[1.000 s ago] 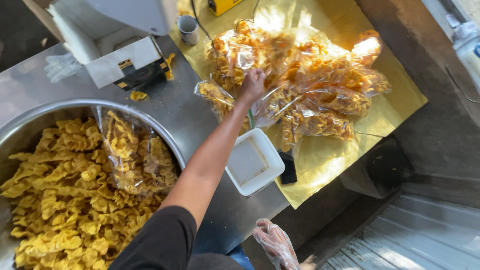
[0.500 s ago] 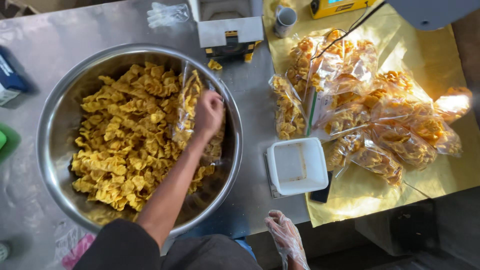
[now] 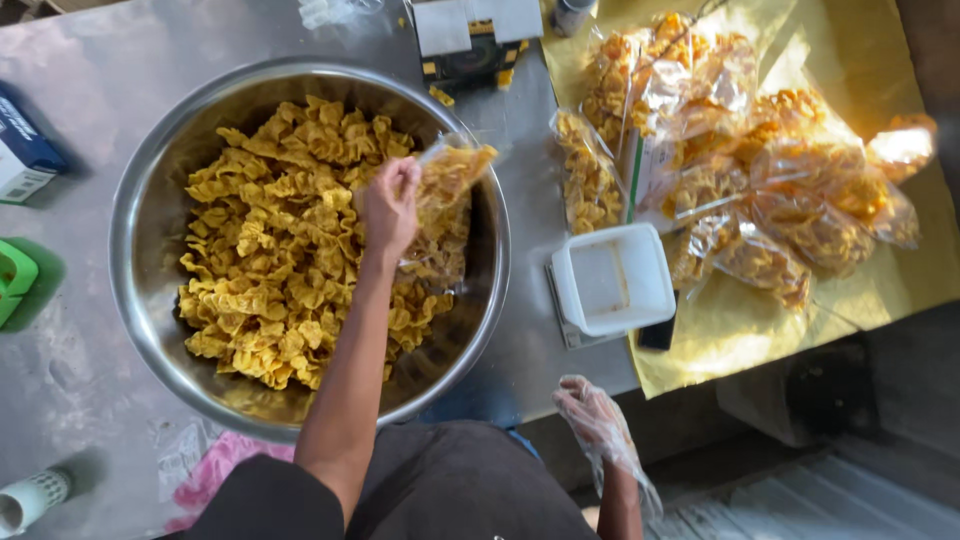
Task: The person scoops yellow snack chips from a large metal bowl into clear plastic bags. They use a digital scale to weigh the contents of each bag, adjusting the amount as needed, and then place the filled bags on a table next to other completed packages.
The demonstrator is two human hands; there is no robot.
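A clear plastic bag partly filled with yellow fried crackers (image 3: 445,195) is pinched at its upper edge by the left hand (image 3: 388,205), whose fingers are closed tight on the plastic; the bag hangs tilted just to the right of that hand, over the right half of the large round steel bowl (image 3: 140,300). Directly beneath and to the left of the hand lies the heap of loose yellow ruffled crackers (image 3: 275,245) that fills the bowl. The right hand (image 3: 590,410), sheathed in a thin clear plastic glove, hangs low off the near edge of the grey metal surface (image 3: 80,110), fingers loosely spread and holding nothing. Just beyond that gloved hand sits an empty white square plastic tub (image 3: 612,280) on a small scale. Farther right of it, a pile of sealed clear bags of crackers (image 3: 740,170) rests on a yellow sheet (image 3: 730,340). Beyond the left hand, at the far edge, stands a small white and black machine (image 3: 478,35). Far to its left are a blue and white box (image 3: 25,150) and a green object (image 3: 15,280).
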